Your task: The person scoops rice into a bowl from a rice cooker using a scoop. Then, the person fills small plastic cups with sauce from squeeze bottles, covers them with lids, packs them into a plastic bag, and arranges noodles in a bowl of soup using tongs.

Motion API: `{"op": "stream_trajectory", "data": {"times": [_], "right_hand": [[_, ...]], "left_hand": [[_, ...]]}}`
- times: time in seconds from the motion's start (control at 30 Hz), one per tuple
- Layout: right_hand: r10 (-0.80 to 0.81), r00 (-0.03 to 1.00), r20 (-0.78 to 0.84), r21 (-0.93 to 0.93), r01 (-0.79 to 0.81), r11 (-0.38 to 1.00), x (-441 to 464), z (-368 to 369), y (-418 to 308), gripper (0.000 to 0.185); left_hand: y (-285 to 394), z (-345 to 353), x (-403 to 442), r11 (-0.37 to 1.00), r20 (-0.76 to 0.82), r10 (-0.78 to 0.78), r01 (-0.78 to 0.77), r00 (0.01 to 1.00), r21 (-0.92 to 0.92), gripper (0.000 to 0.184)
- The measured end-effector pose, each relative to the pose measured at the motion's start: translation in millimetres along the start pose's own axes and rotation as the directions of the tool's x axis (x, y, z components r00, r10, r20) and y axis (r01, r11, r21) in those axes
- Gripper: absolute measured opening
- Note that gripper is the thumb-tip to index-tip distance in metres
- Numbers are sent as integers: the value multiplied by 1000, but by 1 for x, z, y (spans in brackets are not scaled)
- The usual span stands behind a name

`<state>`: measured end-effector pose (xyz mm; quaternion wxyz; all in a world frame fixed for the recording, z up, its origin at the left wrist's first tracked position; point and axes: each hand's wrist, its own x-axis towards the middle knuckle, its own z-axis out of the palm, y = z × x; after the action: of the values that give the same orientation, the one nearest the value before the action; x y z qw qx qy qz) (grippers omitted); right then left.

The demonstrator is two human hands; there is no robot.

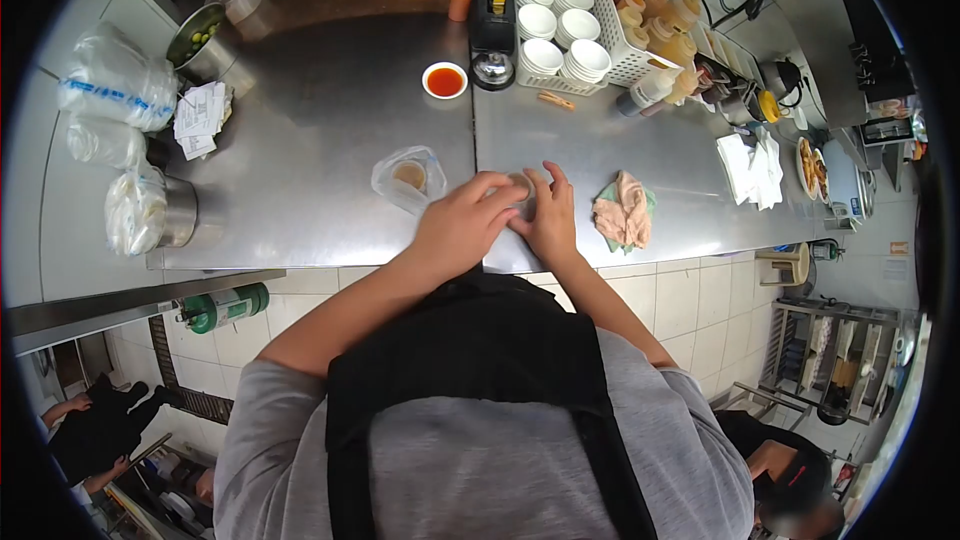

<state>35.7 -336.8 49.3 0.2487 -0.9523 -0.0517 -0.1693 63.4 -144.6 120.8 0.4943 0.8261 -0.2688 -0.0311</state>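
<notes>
Both of my hands meet over the counter's front part, around a small round cup (521, 187), mostly covered by the fingers; its contents are hard to make out. My left hand (462, 223) reaches across it from the left with bent fingers. On the other side, my right hand (550, 215) curls its thumb and fingers about the rim. Just left of them lies a clear plastic bag (428, 158) with a small tub of brownish sauce (409, 175) in it. A pink and green cloth (625, 211) is crumpled to the right.
A bowl of red sauce (445, 82) sits farther back, near a call bell (493, 71) and stacked white bowls (541, 57). Squeeze bottles fill a white basket (610, 0). Plastic-wrapped stacks (118, 80) and paper slips (202, 118) line the left; napkins (750, 168) lie right.
</notes>
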Motion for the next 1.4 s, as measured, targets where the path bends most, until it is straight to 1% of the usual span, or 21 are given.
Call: {"op": "stream_trajectory", "data": {"times": [0.03, 0.07, 0.2, 0.27, 0.3, 0.37, 0.47, 0.63, 0.7, 0.9, 1.0, 1.03, 1.13, 1.17, 1.2, 1.23, 1.27, 1.3, 1.33, 1.37, 1.4], "right_hand": [[-139, 990, -28, -128, 135, 983, 4, -2, 1, 65], [-145, 988, 48, 47, 143, 989, 4, 10, 14, 55], [-216, 976, -41, 356, 216, 909, 30, 17, -29, 47], [-287, 957, -31, 391, 276, 878, 49, 9, -85, 44], [-356, 934, -27, 424, 333, 842, 56, 12, -102, 41], [-357, 934, 31, 375, 320, 870, 62, 31, -114, 39], [-330, 933, 143, 265, 285, 921, 62, 51, -110, 37], [-257, 933, 253, 91, 242, 966, 52, 52, -109, 44], [-339, 916, 212, -232, 385, 893, 54, 34, -122, 45], [-76, 884, 461, -248, 211, 945, 64, 8, -150, 60], [-47, 859, 510, -265, 209, 941, 67, 12, -149, 62], [-33, 840, 541, -263, 206, 943, 68, 12, -148, 59], [-56, 870, 489, -247, 200, 948, 62, 20, -147, 38], [-29, 833, 552, -281, 218, 935, 61, 29, -141, 39], [-10, 798, 603, -258, 206, 944, 62, 28, -143, 34], [-36, 788, 615, -262, 246, 933, 62, 23, -146, 33], [-73, 793, 605, -230, 263, 937, 61, 20, -149, 33], [-109, 790, 603, -198, 281, 939, 60, 17, -152, 32], [-246, 828, 504, -121, 349, 929, 55, 16, -155, 30], [-371, 838, 400, -51, 425, 904, 54, 13, -157, 28], [-376, 847, 376, -62, 428, 902, 60, 9, -157, 28]], "left_hand": [[-9, -21, -8, 964, -84, 157, -134, 984, 230, 25], [-18, -40, -16, 859, -129, 323, -233, 938, 455, 25], [-42, -89, -25, 734, -274, 205, 37, 940, 678, 28], [-61, -88, -32, 905, -174, -194, 245, 965, 348, 38], [-71, -86, -32, 905, -180, -193, 245, 965, 347, 38], [-87, -85, -29, 967, -15, -254, 254, 967, -9, 57], [-95, -84, -27, 937, 147, -265, 291, 953, -196, 71], [-94, -89, -24, 902, 252, -261, 329, 932, -281, 76], [-95, -93, -19, 904, 265, -266, 336, 927, -266, 77], [-88, -109, -4, 937, 333, 46, 75, 942, -340, 71], [-84, -128, -7, 883, 373, 100, 91, 922, -460, 70], [-69, -144, -9, 800, 414, 48, 213, 909, -561, 70], [-87, -170, -10, 753, 417, 104, 202, 903, -626, 66], [-96, -172, -16, 348, 420, -76, 419, 904, -839, 77], [-124, -162, -18, 405, 204, 28, 176, 979, -897, 92], [-140, -155, -19, 611, 242, 19, 181, 970, -771, 108], [-174, -141, -18, 893, 385, 113, 76, 916, -443, 112], [-173, -126, -20, 981, 475, 196, -175, 858, -87, 107], [-159, -109, -23, 956, 527, 177, -18, 831, -293, 96], [-145, -88, -23, 841, 415, 298, -31, 860, -540, 72], [-146, -70, -23, 900, 567, 38, 219, 823, -377, 59]]}}
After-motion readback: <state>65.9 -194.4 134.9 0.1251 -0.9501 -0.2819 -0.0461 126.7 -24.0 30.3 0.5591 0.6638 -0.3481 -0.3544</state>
